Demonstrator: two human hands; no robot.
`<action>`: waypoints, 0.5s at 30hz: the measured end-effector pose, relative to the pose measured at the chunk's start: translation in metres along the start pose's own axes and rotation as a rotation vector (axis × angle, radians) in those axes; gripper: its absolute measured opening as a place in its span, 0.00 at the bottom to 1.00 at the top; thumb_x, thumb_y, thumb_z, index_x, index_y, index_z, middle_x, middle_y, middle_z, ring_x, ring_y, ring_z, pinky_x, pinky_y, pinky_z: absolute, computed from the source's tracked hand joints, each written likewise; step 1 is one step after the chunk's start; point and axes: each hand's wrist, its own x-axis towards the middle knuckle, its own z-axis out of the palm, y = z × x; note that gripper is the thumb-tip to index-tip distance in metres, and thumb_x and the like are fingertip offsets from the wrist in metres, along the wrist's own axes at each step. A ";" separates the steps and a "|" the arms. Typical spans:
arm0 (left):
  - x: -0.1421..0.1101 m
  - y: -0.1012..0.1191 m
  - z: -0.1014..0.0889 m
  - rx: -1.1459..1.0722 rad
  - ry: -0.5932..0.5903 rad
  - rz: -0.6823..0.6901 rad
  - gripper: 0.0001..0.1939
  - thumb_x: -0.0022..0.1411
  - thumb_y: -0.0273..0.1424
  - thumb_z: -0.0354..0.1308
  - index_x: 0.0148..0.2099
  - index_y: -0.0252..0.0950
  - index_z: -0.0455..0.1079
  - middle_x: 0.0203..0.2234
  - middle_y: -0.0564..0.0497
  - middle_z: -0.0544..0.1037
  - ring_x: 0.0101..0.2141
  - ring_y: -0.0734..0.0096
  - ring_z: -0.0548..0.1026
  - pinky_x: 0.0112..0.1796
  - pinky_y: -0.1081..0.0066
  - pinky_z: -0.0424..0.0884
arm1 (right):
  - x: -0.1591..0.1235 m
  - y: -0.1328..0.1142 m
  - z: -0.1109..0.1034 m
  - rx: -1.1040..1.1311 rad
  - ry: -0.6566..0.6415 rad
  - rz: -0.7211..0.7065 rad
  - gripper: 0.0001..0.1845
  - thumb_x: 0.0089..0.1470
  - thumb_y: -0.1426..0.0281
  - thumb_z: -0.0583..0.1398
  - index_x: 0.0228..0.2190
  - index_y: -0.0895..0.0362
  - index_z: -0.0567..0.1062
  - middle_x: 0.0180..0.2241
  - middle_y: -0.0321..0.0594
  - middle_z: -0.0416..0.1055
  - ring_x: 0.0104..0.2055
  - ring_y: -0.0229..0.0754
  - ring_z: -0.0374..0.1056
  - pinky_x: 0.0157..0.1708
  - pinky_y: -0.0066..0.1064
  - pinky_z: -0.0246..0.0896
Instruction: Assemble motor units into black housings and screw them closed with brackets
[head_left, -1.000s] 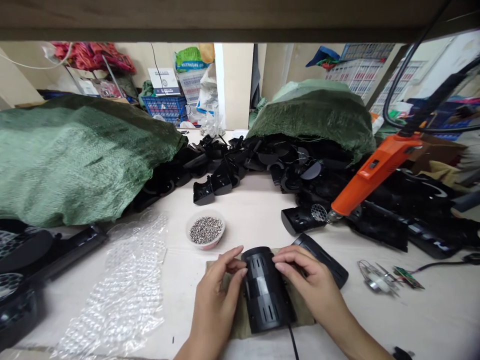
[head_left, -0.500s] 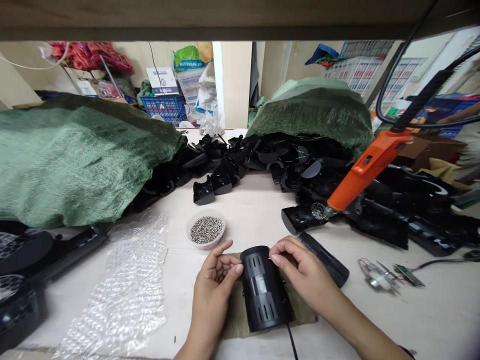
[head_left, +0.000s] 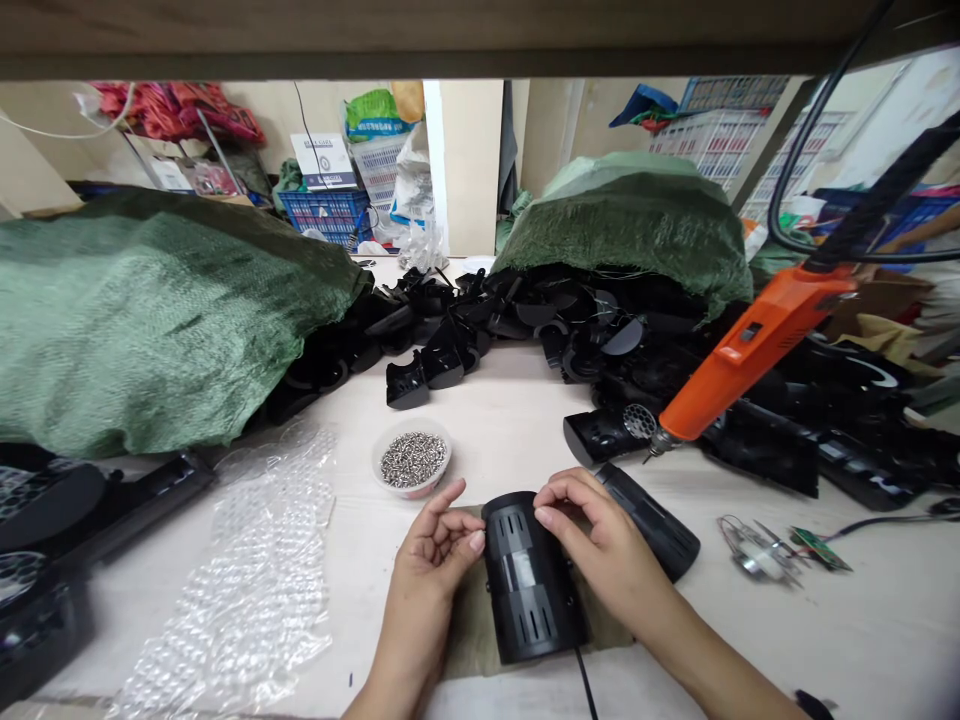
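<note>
Head view: the person's left hand [head_left: 427, 590] and right hand [head_left: 607, 545] sit at the near edge of the desk [head_left: 510, 400], on either side of a black slotted cylindrical housing [head_left: 529, 585]. The housing lies on an olive cloth pad [head_left: 466, 625], with a black cable [head_left: 586, 680] running from its near end towards the desk edge. The left fingers [head_left: 442, 530] are half open and hold nothing, and the thumb sits just beside the housing. The right fingers [head_left: 562, 500] curve over the housing's upper right side and touch it, though I cannot tell how firm that grip is. A black casing half [head_left: 652, 520] lies just beyond the right hand. A bowl of small metal screws [head_left: 412, 460] and a bubble wrap sheet [head_left: 255, 570] are to the left. An orange electric screwdriver [head_left: 757, 345] lies towards the far right, above a small circuit board [head_left: 819, 548].
</note>
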 end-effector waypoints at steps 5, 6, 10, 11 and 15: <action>0.000 0.003 0.002 -0.021 0.006 -0.033 0.30 0.49 0.31 0.68 0.54 0.39 0.64 0.29 0.56 0.76 0.35 0.75 0.72 0.43 0.74 0.65 | 0.002 0.010 0.003 0.198 0.031 0.148 0.13 0.48 0.63 0.60 0.37 0.53 0.68 0.40 0.40 0.66 0.44 0.43 0.64 0.46 0.36 0.62; 0.000 0.005 0.003 -0.019 0.007 -0.045 0.31 0.49 0.32 0.68 0.55 0.38 0.64 0.29 0.56 0.77 0.35 0.75 0.72 0.43 0.74 0.65 | 0.002 0.010 0.003 0.233 0.027 0.176 0.14 0.47 0.62 0.61 0.36 0.53 0.69 0.39 0.40 0.66 0.44 0.44 0.64 0.46 0.36 0.62; -0.002 0.013 0.004 0.014 -0.017 -0.085 0.33 0.50 0.31 0.68 0.57 0.37 0.62 0.29 0.55 0.77 0.34 0.75 0.72 0.43 0.73 0.64 | 0.002 0.006 -0.002 0.369 -0.017 0.286 0.18 0.43 0.59 0.65 0.36 0.54 0.71 0.38 0.38 0.68 0.44 0.43 0.64 0.47 0.34 0.60; -0.003 0.015 0.004 0.017 -0.017 -0.089 0.33 0.50 0.31 0.68 0.57 0.37 0.61 0.29 0.55 0.77 0.34 0.75 0.73 0.43 0.73 0.64 | 0.002 0.004 -0.003 0.405 -0.034 0.316 0.19 0.43 0.59 0.65 0.36 0.54 0.71 0.38 0.38 0.69 0.44 0.42 0.65 0.47 0.34 0.60; -0.004 0.016 0.003 0.014 -0.005 -0.110 0.35 0.47 0.31 0.70 0.57 0.35 0.62 0.26 0.56 0.77 0.32 0.75 0.72 0.41 0.74 0.64 | -0.001 0.004 -0.005 0.538 -0.081 0.407 0.21 0.46 0.55 0.63 0.39 0.54 0.71 0.39 0.37 0.69 0.41 0.41 0.65 0.43 0.32 0.59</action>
